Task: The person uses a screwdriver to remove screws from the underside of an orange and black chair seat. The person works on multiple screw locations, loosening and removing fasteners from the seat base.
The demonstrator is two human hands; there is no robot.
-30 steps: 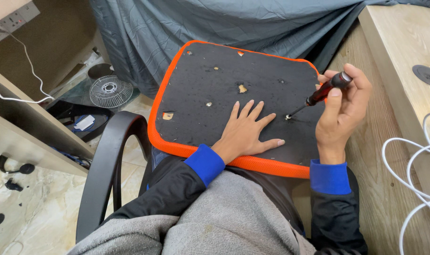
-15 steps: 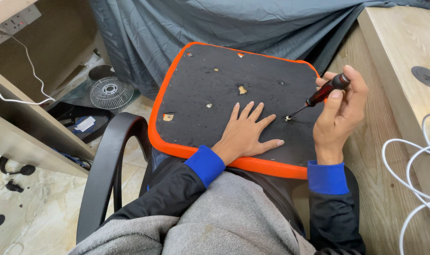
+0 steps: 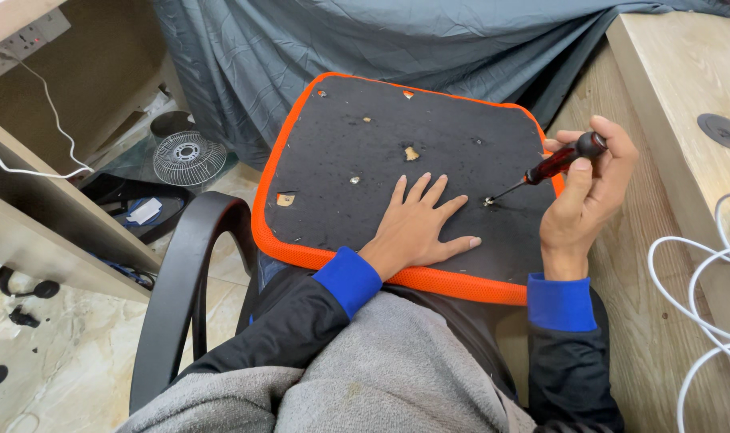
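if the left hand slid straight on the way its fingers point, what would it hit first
Mostly bare black seat panel; the left hand points up and slightly right, so probably the small tan tear, though it may pass just beside it.

The seat panel (image 3: 429, 160) is faced in matt black fabric, slightly linty, with small tears showing pale wood or foam beneath; its rim is bright orange woven mesh. Over the panel's right edge, the screwdriver (image 3: 556, 166) has a glossy translucent red plastic handle with a black cap and a thin bare metal shaft. Right of the panel, the desk (image 3: 685, 72) is pale, smooth, matt wood-grain. Behind the panel hangs creased grey-blue cloth (image 3: 365, 40). Left of it, the chair armrest (image 3: 184, 273) is glossy black plastic.
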